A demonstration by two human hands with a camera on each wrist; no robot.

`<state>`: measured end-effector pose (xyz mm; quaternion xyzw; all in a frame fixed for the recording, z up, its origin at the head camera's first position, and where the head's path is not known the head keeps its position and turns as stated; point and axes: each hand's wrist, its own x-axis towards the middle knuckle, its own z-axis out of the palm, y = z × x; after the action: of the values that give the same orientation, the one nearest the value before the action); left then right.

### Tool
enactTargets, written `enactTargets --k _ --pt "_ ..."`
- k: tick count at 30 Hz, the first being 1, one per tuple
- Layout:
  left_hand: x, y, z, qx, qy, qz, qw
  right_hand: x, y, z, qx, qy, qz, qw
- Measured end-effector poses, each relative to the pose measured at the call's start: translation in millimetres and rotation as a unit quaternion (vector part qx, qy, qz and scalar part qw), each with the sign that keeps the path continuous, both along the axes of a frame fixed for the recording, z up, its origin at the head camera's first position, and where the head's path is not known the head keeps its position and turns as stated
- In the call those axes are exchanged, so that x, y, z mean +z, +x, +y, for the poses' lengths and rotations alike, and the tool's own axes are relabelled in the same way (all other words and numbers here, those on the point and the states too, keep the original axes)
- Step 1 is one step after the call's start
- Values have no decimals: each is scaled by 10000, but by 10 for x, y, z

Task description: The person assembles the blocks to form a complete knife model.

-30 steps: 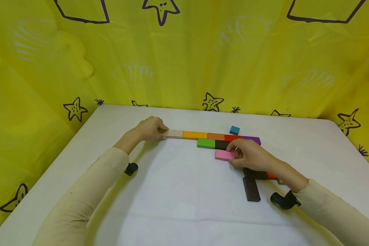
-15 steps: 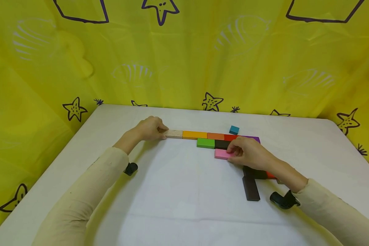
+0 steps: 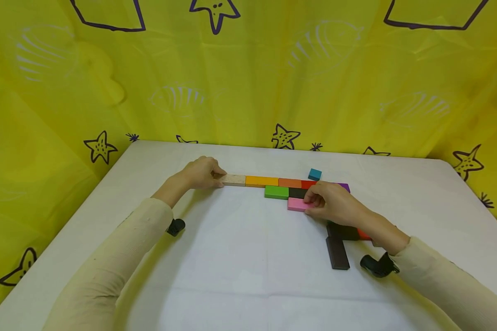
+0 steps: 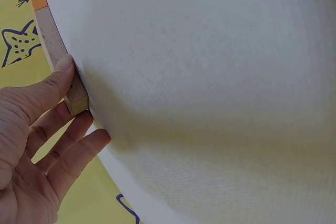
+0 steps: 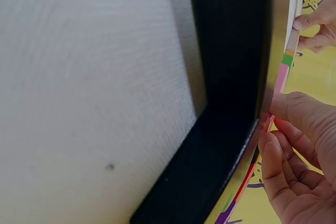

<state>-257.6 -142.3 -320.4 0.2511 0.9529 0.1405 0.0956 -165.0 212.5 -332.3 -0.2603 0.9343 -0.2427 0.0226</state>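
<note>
"What's the right hand [image 3: 333, 206] got hold of?"

"The pink block [image 3: 298, 204]. Fingers and thumb are curled round its right end, pinching it. It lies flat on the white table [image 3: 240, 266], just in front of the black block [image 3: 297, 193], touching or very nearly."

"And the left hand [image 3: 200, 173]?"

"Its fingertips sit against the left end of the pale wooden block [image 3: 234, 179]. In the left wrist view the thumb lies along the side of that pale block [image 4: 59, 56] and the other fingers are loosely bent under its end, so it's a light hold at the tip."

"Is that block part of the row?"

"Yes, it's the left end. After it come a yellow-orange block [image 3: 262, 181], an orange block [image 3: 290, 182], a red one and a purple block [image 3: 343, 186] mostly behind the right hand. A green block [image 3: 276, 191] sits in front of the row, beside the black one."

"Anything else lying around?"

"A small teal cube [image 3: 314, 174] behind the row, apart from it, and a dark brown block [image 3: 337, 252] nearer the person, by the right wrist."
</note>
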Motion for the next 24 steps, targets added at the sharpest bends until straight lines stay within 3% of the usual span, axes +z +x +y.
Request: enactTargets --k 13,24 --pt "-28 -7 -3 18 40 26 10000 -1 18 10 -25 -79 11 10000" --pt "-13 -12 3 -60 30 52 10000 96 195 200 -249 -180 -76 9995"
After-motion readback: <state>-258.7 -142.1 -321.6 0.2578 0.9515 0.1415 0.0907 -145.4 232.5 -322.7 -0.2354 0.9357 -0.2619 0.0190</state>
